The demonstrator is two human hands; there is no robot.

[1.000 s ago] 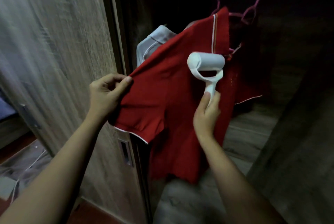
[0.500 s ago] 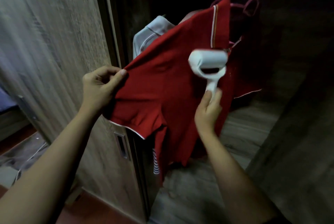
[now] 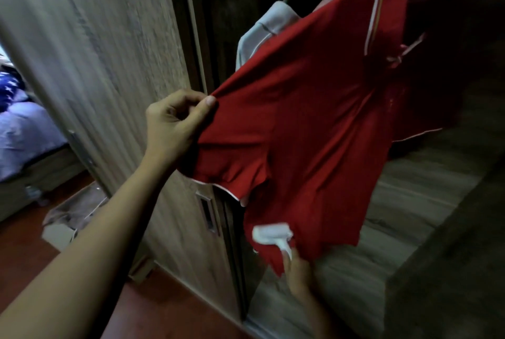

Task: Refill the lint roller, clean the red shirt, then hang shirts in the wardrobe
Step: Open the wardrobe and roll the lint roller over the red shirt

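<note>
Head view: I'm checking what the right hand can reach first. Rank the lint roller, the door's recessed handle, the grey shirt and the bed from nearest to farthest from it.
1. Lint roller: held in the right hand, low on the red shirt.
2. Recessed handle: up-left, on the door.
3. Grey shirt: far above, behind the red shirt.
4. Bed: far left, past the door.
</note>
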